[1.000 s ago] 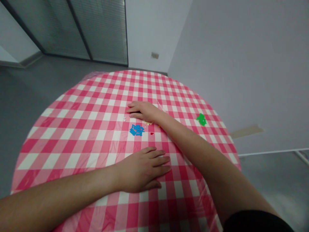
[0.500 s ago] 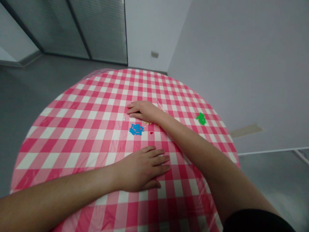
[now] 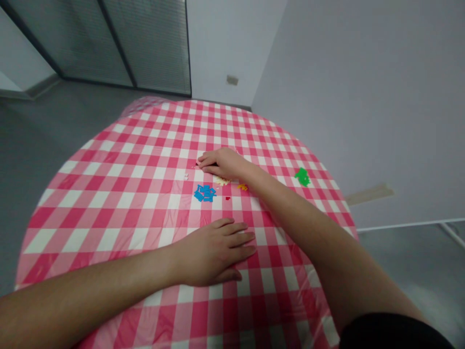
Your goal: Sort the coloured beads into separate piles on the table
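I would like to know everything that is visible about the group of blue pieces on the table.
The blue pieces are small, bright and flat-looking, perhaps plastic. They lie at various angles in a compact, loose cluster on the checked tablecloth, between the left hand and the right hand; neither touches them. Their exact shapes and number are too small to tell.

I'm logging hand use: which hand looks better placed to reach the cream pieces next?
Probably the right hand: it is right beside the cream pieces. The left hand lies palm down on the tablecloth, farther from them and nearer the body, with the red piece in between.
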`<state>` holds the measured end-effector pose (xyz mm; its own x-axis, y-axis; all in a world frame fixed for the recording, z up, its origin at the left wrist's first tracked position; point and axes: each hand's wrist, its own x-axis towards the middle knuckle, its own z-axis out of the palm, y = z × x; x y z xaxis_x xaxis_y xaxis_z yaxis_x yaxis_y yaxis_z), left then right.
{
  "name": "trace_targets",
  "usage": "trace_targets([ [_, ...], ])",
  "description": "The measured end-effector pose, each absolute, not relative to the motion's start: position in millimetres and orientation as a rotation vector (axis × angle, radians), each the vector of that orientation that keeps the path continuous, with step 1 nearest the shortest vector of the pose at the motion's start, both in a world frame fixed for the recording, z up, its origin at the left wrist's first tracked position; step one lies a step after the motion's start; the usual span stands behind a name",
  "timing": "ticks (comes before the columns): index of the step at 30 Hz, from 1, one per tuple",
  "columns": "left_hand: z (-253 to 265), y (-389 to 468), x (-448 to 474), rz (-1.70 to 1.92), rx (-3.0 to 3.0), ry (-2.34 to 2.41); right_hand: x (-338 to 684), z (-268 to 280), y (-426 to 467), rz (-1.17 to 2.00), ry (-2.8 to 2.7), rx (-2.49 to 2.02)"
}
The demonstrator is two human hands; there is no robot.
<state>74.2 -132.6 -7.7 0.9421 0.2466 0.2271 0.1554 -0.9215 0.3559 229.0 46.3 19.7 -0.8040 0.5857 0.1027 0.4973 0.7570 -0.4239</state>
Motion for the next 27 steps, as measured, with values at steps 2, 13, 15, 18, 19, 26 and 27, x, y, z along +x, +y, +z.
trace_targets([
  [2,-7.5,-132.7,73.9,0.39,2.757,0.288,231.1,20.8,45.8,0.548,-2.744,-0.838],
  [13,-5.3,-131.7,73.9,0.397,2.762,0.286,258.3,9.9,53.7,0.557,-2.58,-0.953],
  [15,-5.2,-131.6,73.9,0.387,2.761,0.284,266.5,7.0,56.5,0.541,-2.575,-0.994],
  [18,-5.3,-131.6,73.6,0.396,2.75,0.287,274.3,4.2,58.8,0.501,-2.561,-1.055],
  [19,-5.3,-131.6,73.4,0.404,2.746,0.29,275.5,3.6,59.7,0.485,-2.55,-1.068],
  [26,-4.1,-131.5,73.3,0.412,2.739,0.288,276.2,-0.9,70.8,0.466,-2.548,-1.102],
  [27,-4.0,-131.5,73.4,0.407,2.74,0.287,275.7,-1.7,71.7,0.47,-2.556,-1.097],
])
